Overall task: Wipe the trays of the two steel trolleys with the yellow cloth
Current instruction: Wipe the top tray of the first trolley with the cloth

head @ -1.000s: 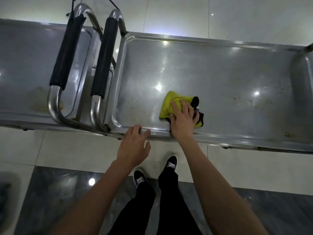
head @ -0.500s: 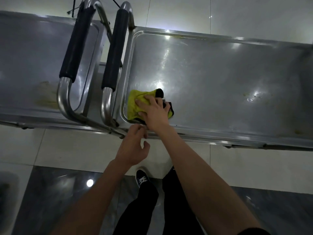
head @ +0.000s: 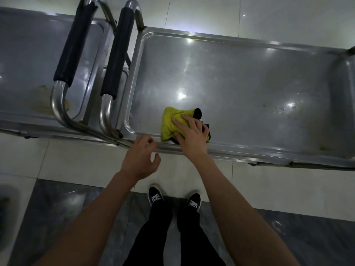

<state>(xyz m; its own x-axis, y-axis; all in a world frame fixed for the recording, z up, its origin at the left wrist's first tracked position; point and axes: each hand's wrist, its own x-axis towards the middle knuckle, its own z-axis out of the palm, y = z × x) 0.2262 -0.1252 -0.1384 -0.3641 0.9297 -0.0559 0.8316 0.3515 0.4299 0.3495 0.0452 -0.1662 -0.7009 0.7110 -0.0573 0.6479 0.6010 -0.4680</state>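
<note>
Two steel trolleys stand side by side. The right trolley's tray (head: 240, 83) fills the middle and right of the head view. The left trolley's tray (head: 25, 60) lies at the far left and bears a brown stain (head: 43, 101). A folded yellow cloth (head: 172, 121) with black edging lies near the right tray's front rim. My right hand (head: 192, 133) presses flat on the cloth with spread fingers. My left hand (head: 142, 160) hovers just off the tray's front rim, fingers loosely curled, holding nothing.
Two curved steel handles with black foam grips (head: 73, 47) (head: 119, 54) rise between the trays. Specks of dirt (head: 288, 110) dot the right part of the right tray. Pale floor tiles lie below, and my shoes (head: 155, 196) stand on a dark tile.
My right hand slid the cloth from the tray's front left corner back towards the right along the front rim. My left hand stayed near the rim.
</note>
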